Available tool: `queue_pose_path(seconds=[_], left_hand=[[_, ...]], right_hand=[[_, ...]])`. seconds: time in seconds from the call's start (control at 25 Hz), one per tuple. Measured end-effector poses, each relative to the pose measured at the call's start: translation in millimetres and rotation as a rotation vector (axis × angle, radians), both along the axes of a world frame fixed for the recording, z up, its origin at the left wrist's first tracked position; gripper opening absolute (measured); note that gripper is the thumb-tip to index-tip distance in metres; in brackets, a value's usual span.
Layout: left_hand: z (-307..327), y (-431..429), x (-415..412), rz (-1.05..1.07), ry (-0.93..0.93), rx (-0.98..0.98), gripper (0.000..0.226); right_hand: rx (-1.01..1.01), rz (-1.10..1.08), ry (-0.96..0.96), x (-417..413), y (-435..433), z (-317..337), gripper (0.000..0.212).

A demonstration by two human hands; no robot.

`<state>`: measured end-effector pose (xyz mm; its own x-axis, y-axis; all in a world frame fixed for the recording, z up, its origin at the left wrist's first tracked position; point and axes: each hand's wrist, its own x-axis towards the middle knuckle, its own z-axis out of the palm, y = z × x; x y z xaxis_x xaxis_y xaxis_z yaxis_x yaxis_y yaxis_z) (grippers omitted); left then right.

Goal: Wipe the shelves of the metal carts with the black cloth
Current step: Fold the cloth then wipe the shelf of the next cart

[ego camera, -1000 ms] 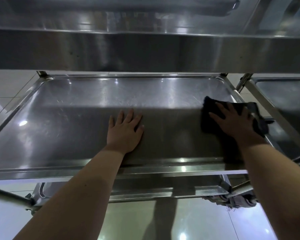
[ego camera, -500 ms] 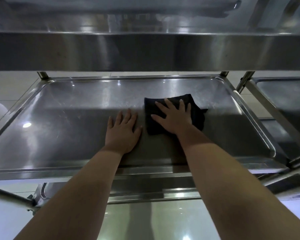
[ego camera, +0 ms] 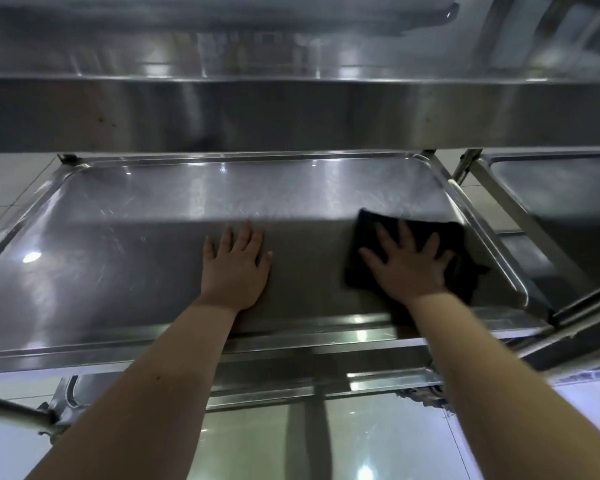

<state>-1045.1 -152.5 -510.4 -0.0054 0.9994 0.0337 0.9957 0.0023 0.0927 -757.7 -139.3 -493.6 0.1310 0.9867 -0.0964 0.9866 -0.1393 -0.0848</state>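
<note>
The middle shelf (ego camera: 118, 258) of a stainless steel cart fills the view, a shallow tray with a raised rim. A black cloth (ego camera: 364, 233) lies flat on its right part, close to the right rim. My right hand (ego camera: 407, 268) presses down on the cloth with fingers spread and straight. My left hand (ego camera: 234, 268) rests flat on the bare metal at the shelf's middle, fingers straight, about a hand's width left of the cloth.
The cart's top shelf (ego camera: 291, 112) overhangs close above the far half of the middle shelf. A lower shelf (ego camera: 326, 382) shows beneath the front rim. A second metal cart (ego camera: 561, 195) stands against the right side. Glossy floor tiles (ego camera: 7, 181) lie around.
My right hand slid the cloth left to the shelf's middle, beside my left hand, then back right toward the right rim. My left hand stayed in place.
</note>
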Motion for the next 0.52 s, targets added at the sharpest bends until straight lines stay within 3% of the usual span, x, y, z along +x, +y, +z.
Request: queue_pose_path(seconds=[0.2,0.32,0.52], left_hand=[[5,-3,-3,0.014,-0.017,-0.001,0.056],[6,-6,-3,0.008,-0.045,0.004,0.056],[8,-4,-1,0.007,-0.057,0.006,0.056]], right_hand=[[-0.055,0.277,-0.022,-110,-47,-6,0.068],[-0.031,0.29,-0.014,-66,-45,-2,0.065],[-0.117,-0.019,-0.05,83,-34,8,0.069]])
